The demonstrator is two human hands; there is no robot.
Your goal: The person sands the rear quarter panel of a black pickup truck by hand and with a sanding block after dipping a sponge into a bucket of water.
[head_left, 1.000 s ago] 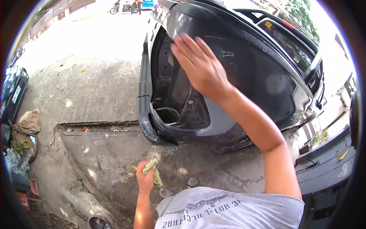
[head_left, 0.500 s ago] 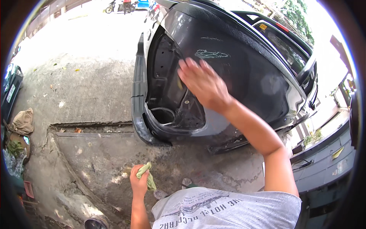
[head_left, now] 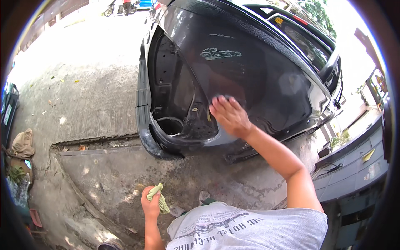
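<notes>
Nearest the body, the left hand (head_left: 150,200) grips a crumpled green cloth (head_left: 161,201). Farther out, the right hand (head_left: 231,117) lies flat, fingers together, apparently on the dark vehicle panel (head_left: 266,89); I can't see under its palm. Beyond, pale jagged marks (head_left: 218,54) remain; the surrounding finish looks mostly smooth.

Strong daylight whitens the concrete ground (head_left: 91,108) at the frame's upper left, a narrow gutter (head_left: 104,144) cuts across middle left, and green trees (head_left: 318,16) show at upper right.
</notes>
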